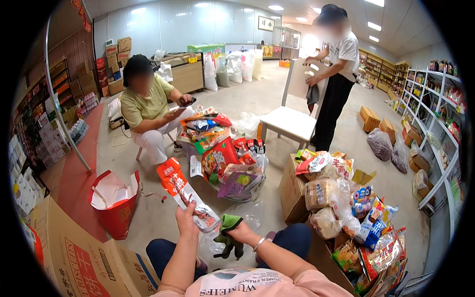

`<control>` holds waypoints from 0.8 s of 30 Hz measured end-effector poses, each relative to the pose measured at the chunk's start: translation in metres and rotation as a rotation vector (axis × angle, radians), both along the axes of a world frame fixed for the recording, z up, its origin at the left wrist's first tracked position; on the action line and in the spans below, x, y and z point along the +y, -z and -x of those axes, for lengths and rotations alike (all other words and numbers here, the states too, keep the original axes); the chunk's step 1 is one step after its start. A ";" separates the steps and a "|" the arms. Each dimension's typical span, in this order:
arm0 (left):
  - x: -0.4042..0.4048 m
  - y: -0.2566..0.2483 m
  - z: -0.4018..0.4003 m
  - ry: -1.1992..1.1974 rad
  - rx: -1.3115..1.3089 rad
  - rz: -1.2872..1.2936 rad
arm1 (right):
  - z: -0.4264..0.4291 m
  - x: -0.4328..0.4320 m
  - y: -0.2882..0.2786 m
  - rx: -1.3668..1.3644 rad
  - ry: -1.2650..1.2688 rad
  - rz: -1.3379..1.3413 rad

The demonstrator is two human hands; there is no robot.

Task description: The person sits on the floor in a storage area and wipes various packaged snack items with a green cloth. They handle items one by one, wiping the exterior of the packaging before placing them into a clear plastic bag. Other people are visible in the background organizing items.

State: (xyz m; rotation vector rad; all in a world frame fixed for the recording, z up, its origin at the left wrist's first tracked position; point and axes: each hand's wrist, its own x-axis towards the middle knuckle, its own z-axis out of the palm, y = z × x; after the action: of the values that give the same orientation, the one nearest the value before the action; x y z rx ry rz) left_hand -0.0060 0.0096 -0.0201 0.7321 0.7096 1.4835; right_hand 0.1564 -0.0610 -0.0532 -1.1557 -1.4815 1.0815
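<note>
My left hand (pixel 187 219) grips the lower part of a long orange and white snack packet (pixel 188 195), which is tilted with its orange top away from me. Close beside it, my right hand (pixel 243 232) holds a green and dark cloth (pixel 231 235) that hangs down in folds. The cloth's upper edge is near the packet's lower end; whether they touch I cannot tell. Beyond my hands, a heap of snack packets (pixel 219 148) fills a container. A purple packet (pixel 239 184) lies at its near side, in clear plastic.
A red paper bag (pixel 118 217) and a large cardboard carton (pixel 79 256) stand at left. Boxes piled with bread (pixel 322 193) and snack packets stand at right. One seated person (pixel 148 96) faces the heap; another stands behind a white chair (pixel 289 118). Shelves (pixel 432 107) line the right side.
</note>
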 end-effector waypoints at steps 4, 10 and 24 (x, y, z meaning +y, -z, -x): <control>0.006 0.006 0.003 -0.041 -0.021 0.007 | -0.009 0.004 0.016 0.032 -0.030 0.070; 0.021 0.009 0.020 -0.192 -0.097 0.036 | -0.017 0.000 0.022 0.281 0.072 0.048; -0.001 -0.001 -0.030 -0.033 -0.178 0.051 | 0.019 0.010 0.009 0.873 0.173 0.238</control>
State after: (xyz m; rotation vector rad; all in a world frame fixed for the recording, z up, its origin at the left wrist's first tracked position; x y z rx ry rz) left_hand 0.0245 0.0088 -0.0195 0.5439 0.6233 1.5337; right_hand 0.1376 -0.0513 -0.0626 -0.7717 -0.5756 1.4136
